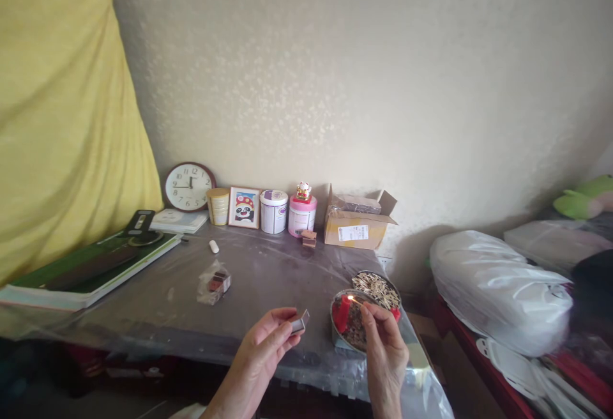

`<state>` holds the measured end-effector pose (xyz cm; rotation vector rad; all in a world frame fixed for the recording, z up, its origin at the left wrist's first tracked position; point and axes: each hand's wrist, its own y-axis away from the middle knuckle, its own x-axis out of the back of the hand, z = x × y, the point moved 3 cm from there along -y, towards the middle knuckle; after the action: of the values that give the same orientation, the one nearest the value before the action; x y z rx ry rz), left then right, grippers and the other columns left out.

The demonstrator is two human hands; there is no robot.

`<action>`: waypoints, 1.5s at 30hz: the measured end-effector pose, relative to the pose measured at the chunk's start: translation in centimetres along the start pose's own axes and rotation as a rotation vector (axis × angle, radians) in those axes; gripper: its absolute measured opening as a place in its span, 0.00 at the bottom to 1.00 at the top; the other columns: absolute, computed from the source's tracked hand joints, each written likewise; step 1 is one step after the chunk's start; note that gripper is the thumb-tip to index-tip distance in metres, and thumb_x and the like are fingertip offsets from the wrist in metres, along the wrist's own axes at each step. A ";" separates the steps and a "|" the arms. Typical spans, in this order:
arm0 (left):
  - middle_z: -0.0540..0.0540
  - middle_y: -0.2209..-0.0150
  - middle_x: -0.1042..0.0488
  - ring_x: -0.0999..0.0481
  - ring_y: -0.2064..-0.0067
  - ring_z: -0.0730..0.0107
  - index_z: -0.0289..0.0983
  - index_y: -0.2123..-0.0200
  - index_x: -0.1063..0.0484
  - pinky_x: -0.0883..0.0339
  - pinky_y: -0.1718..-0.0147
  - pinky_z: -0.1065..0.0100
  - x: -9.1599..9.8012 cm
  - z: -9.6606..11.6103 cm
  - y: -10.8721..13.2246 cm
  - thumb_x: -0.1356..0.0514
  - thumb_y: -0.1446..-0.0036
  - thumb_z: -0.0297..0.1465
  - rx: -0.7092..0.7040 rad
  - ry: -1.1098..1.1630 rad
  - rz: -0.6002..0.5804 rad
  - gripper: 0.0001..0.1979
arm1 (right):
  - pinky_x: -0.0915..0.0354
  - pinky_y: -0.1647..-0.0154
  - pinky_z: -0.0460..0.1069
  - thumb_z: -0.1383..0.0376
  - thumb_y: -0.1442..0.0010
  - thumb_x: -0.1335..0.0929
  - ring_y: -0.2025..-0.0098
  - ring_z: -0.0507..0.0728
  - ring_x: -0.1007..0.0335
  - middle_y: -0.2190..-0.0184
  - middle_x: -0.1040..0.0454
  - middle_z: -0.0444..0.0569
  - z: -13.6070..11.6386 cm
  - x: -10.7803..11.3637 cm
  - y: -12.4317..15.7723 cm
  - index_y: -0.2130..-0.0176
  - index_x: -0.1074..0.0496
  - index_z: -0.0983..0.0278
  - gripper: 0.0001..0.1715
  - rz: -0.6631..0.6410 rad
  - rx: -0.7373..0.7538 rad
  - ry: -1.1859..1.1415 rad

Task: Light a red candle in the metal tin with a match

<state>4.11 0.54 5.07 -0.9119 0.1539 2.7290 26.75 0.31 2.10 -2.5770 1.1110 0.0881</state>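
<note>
A small matchbox (299, 323) sits between the thumb and fingers of my left hand (268, 342), held above the table's front edge. My right hand (385, 349) pinches a burning match (356, 301), its flame at the top of a red candle (342, 314). Whether the wick itself is alight I cannot tell. The candle stands upright in a round tin (334, 329) of dark grainy material. Just behind is a second round container heaped with matchsticks (376, 288). A bit of red shows beside my right fingers, mostly hidden by them.
A plastic-wrapped pack of matchboxes (215, 283) lies on the table (268, 272). An open cardboard box (357, 230), canisters (274, 211), a picture frame (244, 207) and a clock (190, 186) line the wall. A large green book (96, 266) lies left; white plastic bags (498, 291) are right.
</note>
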 end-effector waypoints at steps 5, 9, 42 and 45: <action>0.45 0.61 0.17 0.24 0.56 0.62 0.39 0.62 0.18 0.34 0.51 0.61 -0.1 0.2 0.1 0.28 0.54 0.43 0.002 -0.003 0.006 0.18 | 0.31 0.58 0.53 0.45 0.55 0.25 0.62 0.59 0.26 0.67 0.21 0.47 -0.2 -0.2 -0.1 0.69 0.23 0.62 0.24 -0.003 0.018 0.039; 0.45 0.61 0.17 0.24 0.56 0.63 0.40 0.62 0.18 0.34 0.51 0.61 0.0 0.1 0.1 0.29 0.52 0.43 -0.001 -0.006 -0.002 0.17 | 0.31 0.55 0.53 0.46 0.55 0.25 0.61 0.59 0.26 0.67 0.21 0.47 -0.3 -0.4 -0.2 0.70 0.23 0.62 0.23 0.000 0.031 0.017; 0.45 0.61 0.17 0.24 0.56 0.62 0.40 0.62 0.18 0.34 0.51 0.60 0.2 0.1 0.2 0.29 0.51 0.42 0.000 -0.011 -0.001 0.16 | 0.28 0.61 0.51 0.45 0.56 0.25 0.64 0.59 0.25 0.67 0.19 0.48 -0.5 -0.4 0.3 0.67 0.22 0.62 0.25 -0.009 -0.008 0.013; 0.44 0.60 0.16 0.23 0.56 0.61 0.40 0.62 0.18 0.34 0.51 0.60 0.2 0.1 0.1 0.29 0.52 0.43 0.005 -0.008 0.000 0.17 | 0.28 0.63 0.50 0.47 0.56 0.24 0.65 0.58 0.24 0.67 0.19 0.48 -0.5 -0.3 0.4 0.66 0.23 0.62 0.24 -0.012 -0.034 -0.039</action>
<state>3.88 0.45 5.04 -0.8993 0.1585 2.7304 26.25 0.14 2.52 -2.6006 1.0885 0.1548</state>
